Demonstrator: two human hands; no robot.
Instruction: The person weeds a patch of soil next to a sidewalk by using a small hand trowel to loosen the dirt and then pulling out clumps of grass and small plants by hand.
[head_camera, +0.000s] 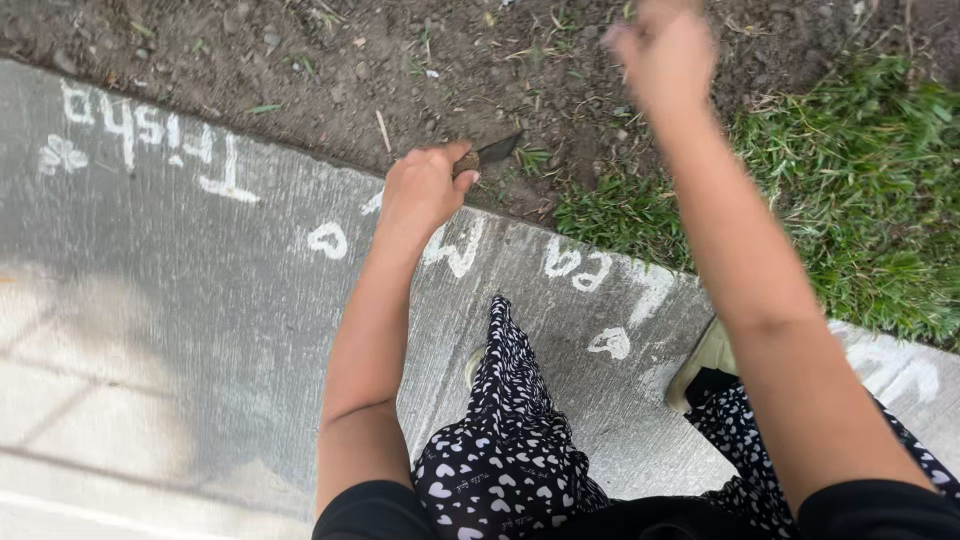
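Note:
My left hand (425, 185) grips the wooden handle of a small dark-bladed tool (492, 151). Its blade points right, over the bare soil (400, 70) just beyond the concrete's edge. My right hand (665, 50) is raised higher and blurred, its fingers curled into a fist; whether anything is inside it cannot be made out. Below, my legs in black trousers with white hearts (510, 440) and a pale shoe (705, 360) rest on the concrete.
A grey concrete slab (200, 300) with white chalk letters and small drawn shapes runs along the soil. A patch of green grass (850, 190) grows at the right. Small stones, twigs and sparse weeds lie scattered on the dirt.

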